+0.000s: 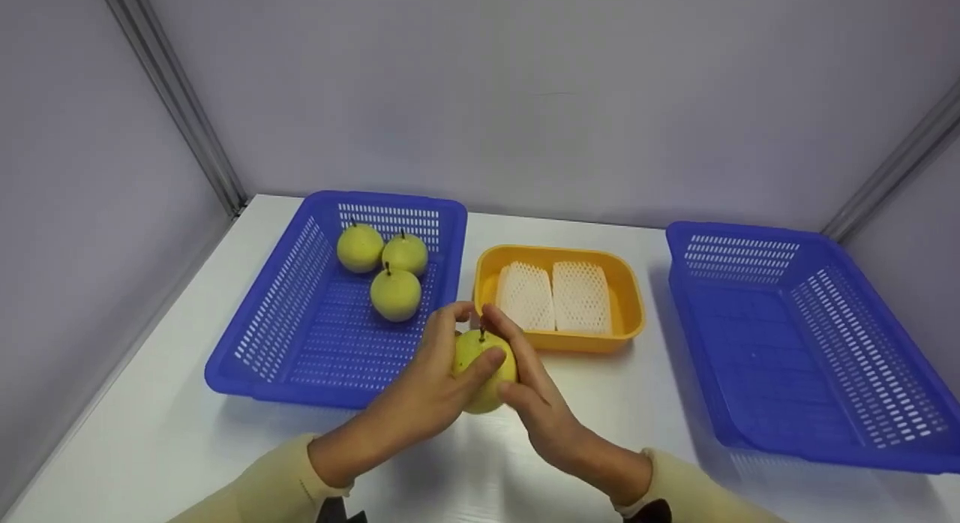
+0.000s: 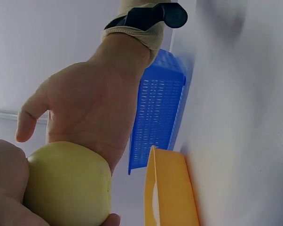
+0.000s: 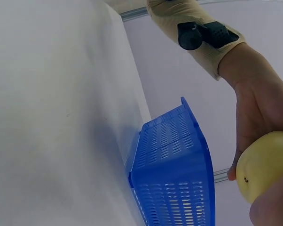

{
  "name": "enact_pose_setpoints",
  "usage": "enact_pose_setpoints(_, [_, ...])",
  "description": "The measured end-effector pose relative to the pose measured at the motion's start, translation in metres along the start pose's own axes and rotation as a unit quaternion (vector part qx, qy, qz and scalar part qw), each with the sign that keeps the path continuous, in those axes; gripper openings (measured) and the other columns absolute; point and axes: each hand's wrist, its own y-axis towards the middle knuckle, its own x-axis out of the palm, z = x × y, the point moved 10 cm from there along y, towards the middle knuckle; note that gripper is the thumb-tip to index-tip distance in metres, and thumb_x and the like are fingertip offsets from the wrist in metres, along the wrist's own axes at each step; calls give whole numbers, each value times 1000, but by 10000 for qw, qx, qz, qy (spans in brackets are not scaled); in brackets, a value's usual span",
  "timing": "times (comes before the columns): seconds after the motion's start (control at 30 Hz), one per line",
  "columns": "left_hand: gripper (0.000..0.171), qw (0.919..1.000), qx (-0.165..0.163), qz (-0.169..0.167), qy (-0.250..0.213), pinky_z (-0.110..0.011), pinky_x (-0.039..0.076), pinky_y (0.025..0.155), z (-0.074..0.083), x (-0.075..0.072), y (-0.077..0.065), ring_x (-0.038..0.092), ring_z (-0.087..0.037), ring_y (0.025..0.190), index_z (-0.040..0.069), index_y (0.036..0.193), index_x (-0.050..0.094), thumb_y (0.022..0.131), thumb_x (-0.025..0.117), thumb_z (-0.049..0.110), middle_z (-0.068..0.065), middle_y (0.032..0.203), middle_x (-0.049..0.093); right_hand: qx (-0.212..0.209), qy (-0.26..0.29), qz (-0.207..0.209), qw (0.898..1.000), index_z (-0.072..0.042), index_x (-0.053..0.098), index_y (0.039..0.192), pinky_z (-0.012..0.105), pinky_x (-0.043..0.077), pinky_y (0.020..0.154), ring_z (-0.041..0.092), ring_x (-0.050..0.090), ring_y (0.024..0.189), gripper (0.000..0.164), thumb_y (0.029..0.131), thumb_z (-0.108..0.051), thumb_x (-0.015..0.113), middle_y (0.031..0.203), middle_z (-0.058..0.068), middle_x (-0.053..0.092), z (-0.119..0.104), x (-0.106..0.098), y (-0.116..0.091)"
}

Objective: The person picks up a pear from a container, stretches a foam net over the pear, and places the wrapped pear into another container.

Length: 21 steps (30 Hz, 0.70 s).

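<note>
A round yellow-green pear with a dark stem is held up between both hands, over the white table in front of the orange basket. My left hand grips it from the left, thumb across its near side. Against its right side lies my right hand, its fingers fairly straight. The left wrist view shows the pear before the right palm. In the right wrist view, the left hand cups the pear. Three similar pears sit in the left blue basket.
An orange basket behind the hands holds two white foam net sleeves. Another blue basket stands at the right. Grey wall panels close off the table's back and sides.
</note>
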Motion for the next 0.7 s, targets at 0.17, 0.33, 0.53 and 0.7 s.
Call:
enact_pose_setpoints(0.17, [77, 10000, -17, -9, 27, -58, 30, 117, 2, 1, 0, 38, -35, 137, 5, 151, 29, 100, 56, 55, -20, 152, 30, -273, -361, -273, 9986, -4, 2, 162, 29, 19, 123, 34, 4, 155, 78, 102, -9, 52, 168, 18, 2, -3, 2, -7])
enact_pose_setpoints(0.33, [73, 10000, -21, -36, -41, -51, 38, 110, 3, 3, -1, 44, -31, 126, 7, 150, 29, 101, 55, 55, -14, 141, 35, -403, -723, -157, 9964, -4, 9, 162, 29, 19, 123, 27, 13, 155, 76, 102, 0, 55, 168, 17, 12, -9, 0, -12])
enact_pose_setpoints(0.53, [58, 9994, 69, -76, -319, -49, 42, 108, 5, 4, -3, 45, -29, 128, 7, 146, 33, 105, 48, 44, -10, 134, 39, -640, -1103, 146, 9917, -3, 22, 160, 32, 23, 123, 26, 25, 152, 74, 98, 4, 62, 163, 18, 26, -18, -7, -17])
enact_pose_setpoints(0.7, [46, 9964, 409, -245, -708, -51, 45, 108, 10, 3, -4, 45, -29, 131, 4, 141, 41, 106, 46, 34, -12, 136, 46, -820, -1198, 468, 9883, -4, 31, 157, 34, 25, 122, 32, 30, 149, 69, 97, 2, 65, 160, 13, 34, -24, -20, -20])
